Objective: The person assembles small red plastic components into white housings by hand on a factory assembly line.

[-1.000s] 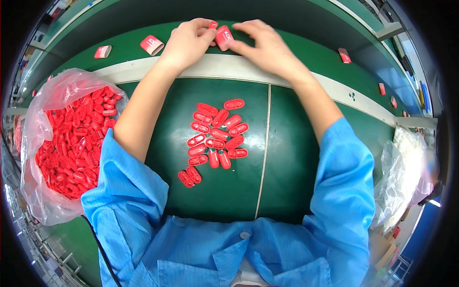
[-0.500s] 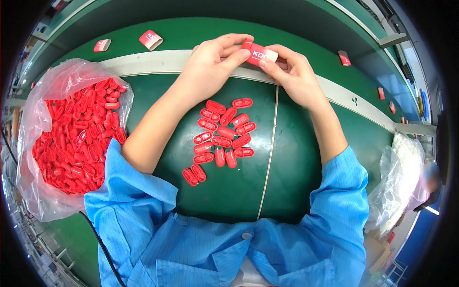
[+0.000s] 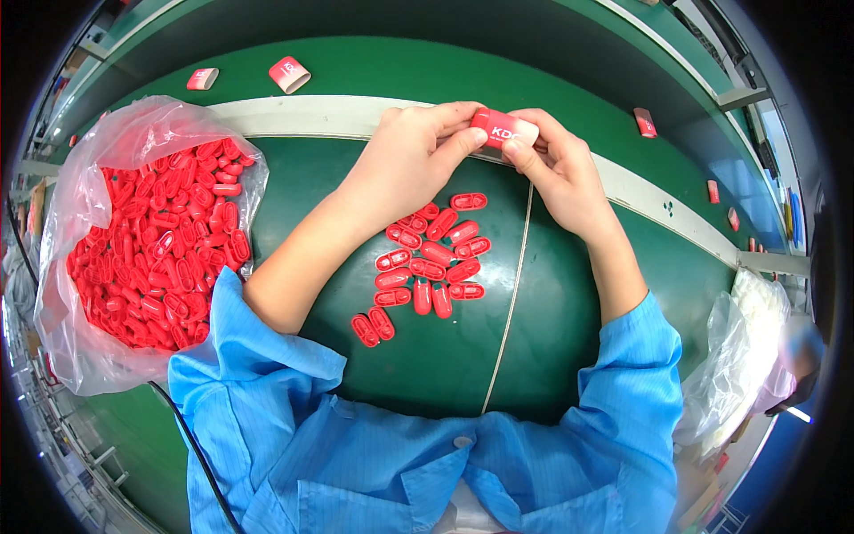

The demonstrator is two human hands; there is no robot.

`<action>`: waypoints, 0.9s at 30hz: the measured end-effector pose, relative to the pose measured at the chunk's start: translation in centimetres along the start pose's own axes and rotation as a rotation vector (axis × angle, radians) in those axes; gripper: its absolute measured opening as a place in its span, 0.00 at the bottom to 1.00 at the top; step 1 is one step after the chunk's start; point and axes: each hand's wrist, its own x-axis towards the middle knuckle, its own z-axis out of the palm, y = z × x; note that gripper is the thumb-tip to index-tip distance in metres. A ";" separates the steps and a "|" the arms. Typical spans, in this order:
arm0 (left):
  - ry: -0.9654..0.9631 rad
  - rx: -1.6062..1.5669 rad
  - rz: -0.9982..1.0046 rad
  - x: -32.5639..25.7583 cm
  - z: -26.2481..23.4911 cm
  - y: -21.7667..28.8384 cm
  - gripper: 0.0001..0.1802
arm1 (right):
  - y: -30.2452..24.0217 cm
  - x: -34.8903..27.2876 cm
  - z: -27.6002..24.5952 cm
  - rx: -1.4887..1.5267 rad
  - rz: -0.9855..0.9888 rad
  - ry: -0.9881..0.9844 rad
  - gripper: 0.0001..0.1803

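Between my two hands is a flattened, tube-like plastic case (image 3: 505,131), fading from red to white, with white lettering on its side. My left hand (image 3: 405,160) is closed on its red left end, thumb and fingers pinching it. Thumb and fingers of my right hand (image 3: 567,178) grip the white right end. A red piece shows at the case's left end, partly hidden by my left fingers. Nearer to me, several red oval caps (image 3: 433,252) lie loosely grouped on the green table, some hollow side up, others domed side up.
At the left stands a clear plastic bag (image 3: 58,294) filled with red caps. More red-and-white cases (image 3: 290,75) lie on the green strip beyond the pale rail (image 3: 294,116). A clear bag of white pieces (image 3: 743,343) is at the right. A thin line (image 3: 510,311) crosses the table.
Both hands, with the case between them, have come slightly nearer to me. The whole scene has also shifted a little in view. The grip on the case looks much the same.
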 end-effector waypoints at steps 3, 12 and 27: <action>0.010 -0.007 0.017 -0.2 0.0 -0.2 0.13 | -0.3 -0.1 0.0 0.023 0.052 -0.046 0.14; 0.125 0.079 -0.004 -0.7 1.2 0.3 0.11 | -0.7 -0.2 0.1 0.002 0.065 -0.044 0.12; 0.222 0.433 0.135 -1.5 3.2 1.2 0.20 | -0.4 -0.8 3.1 -0.320 -0.165 0.326 0.11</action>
